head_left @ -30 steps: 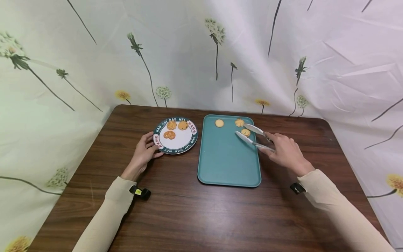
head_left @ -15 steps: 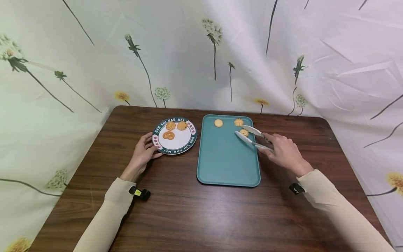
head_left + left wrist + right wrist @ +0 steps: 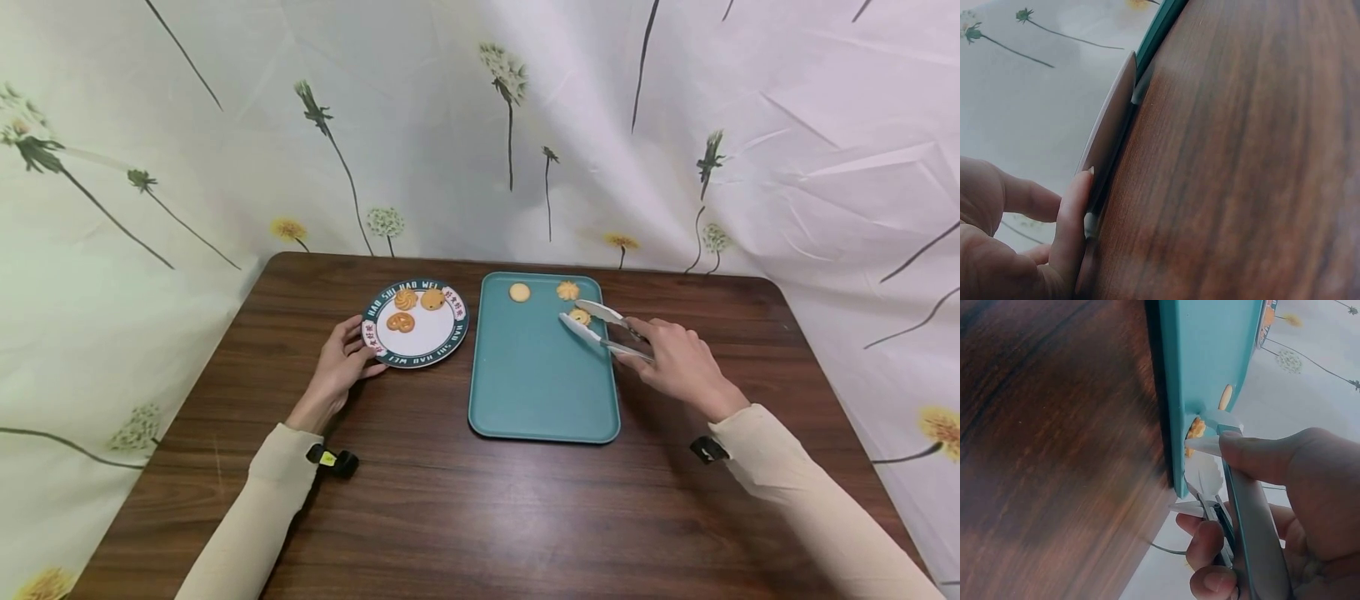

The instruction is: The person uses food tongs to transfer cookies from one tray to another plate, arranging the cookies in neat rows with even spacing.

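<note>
Your right hand [image 3: 681, 364] grips a pair of metal tongs [image 3: 585, 332] with pale tips, the fingers and thumb curled round the arms. The tongs reach in over the right rim of a teal rectangular tray [image 3: 542, 383], their tips spread on either side of a ring-shaped cookie [image 3: 580, 317] in the tray's far-right part; you cannot tell from these views whether they touch it. Just beyond that cookie lies a flower-shaped cookie [image 3: 567, 290], and to its left, near the far rim, a plain round cookie [image 3: 519, 292]. Your left hand [image 3: 333, 371] pinches the near-left rim of a round plate [image 3: 435, 339], which has a white middle and a dark green lettered border. The plate stands just left of the tray. On its far half are a swirl cookie [image 3: 406, 299] and, to the right, a speckled round cookie [image 3: 432, 299]; a pretzel-shaped cookie [image 3: 401, 322] lies nearer you. All this rests on a dark wood-grain table [image 3: 480, 517], with a dandelion-print cloth [image 3: 435, 150] behind.
</note>
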### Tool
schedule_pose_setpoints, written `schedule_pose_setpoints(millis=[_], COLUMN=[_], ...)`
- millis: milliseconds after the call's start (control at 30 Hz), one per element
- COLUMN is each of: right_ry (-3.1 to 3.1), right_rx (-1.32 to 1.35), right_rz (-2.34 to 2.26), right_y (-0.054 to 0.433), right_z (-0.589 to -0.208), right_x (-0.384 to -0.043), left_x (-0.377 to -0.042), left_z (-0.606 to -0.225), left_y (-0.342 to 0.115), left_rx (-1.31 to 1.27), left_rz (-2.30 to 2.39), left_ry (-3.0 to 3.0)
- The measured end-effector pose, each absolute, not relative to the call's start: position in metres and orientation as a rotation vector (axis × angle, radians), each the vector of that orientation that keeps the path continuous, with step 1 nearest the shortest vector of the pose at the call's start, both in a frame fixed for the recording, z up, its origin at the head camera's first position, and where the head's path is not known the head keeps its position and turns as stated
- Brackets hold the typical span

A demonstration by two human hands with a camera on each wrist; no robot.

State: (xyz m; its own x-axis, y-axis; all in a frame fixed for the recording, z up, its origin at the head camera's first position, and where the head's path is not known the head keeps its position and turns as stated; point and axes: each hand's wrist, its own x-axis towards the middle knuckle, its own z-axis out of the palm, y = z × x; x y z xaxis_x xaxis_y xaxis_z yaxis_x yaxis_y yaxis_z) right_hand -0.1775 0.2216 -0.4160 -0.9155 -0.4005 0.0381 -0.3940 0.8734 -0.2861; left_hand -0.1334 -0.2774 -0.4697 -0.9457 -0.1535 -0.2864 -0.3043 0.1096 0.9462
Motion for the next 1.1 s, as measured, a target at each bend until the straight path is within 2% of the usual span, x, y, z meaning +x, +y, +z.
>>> schedule_pose_setpoints(millis=[1100], right_ry=[3.037], right_rx=[-0.653], right_rz=[-0.448], right_y=[0.2212], right_z=[-0.419], right_x=[-0.1728], left_x=[-0.1322], left_z=[-0.4695], left_y=[-0.2777], left_rx=[-0.458], left_rz=[1.984], left_ry=[2.241])
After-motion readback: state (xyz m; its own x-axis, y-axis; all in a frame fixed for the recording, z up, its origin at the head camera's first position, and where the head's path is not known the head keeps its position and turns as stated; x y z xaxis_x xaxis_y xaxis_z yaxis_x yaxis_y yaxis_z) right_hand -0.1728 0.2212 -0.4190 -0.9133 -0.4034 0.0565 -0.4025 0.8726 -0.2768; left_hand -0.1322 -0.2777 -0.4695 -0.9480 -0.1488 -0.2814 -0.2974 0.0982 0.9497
